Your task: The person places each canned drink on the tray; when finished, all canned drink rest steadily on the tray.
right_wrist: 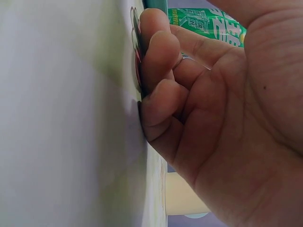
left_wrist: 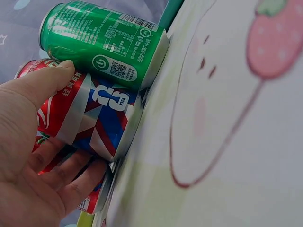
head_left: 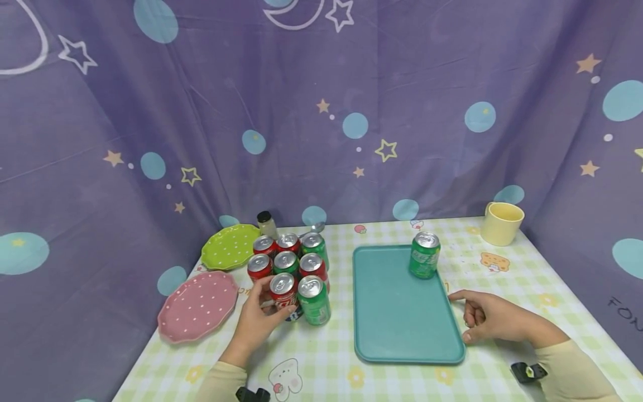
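My left hand (head_left: 257, 321) curls round a red soda can (head_left: 283, 286) at the front of a tight cluster of cans. In the left wrist view its thumb lies across the red side, above a blue FIFA pattern, with the other fingers on the far side. A green soda can (head_left: 314, 301) stands right beside it. My right hand (head_left: 502, 319) rests at the right edge of a teal tray (head_left: 404, 312), forefinger stretched to the rim, thumb near the front corner, other fingers loosely bent. Another green can (head_left: 425, 255) stands upright at the tray's back right.
More red and green cans (head_left: 286, 261) stand packed behind the held one. At left lie a pink dotted plate (head_left: 198, 307) and a green dotted plate (head_left: 230, 247). A black-capped jar (head_left: 267, 225) and a spoon (head_left: 317, 227) are behind the cans. A yellow mug (head_left: 502, 224) stands back right.
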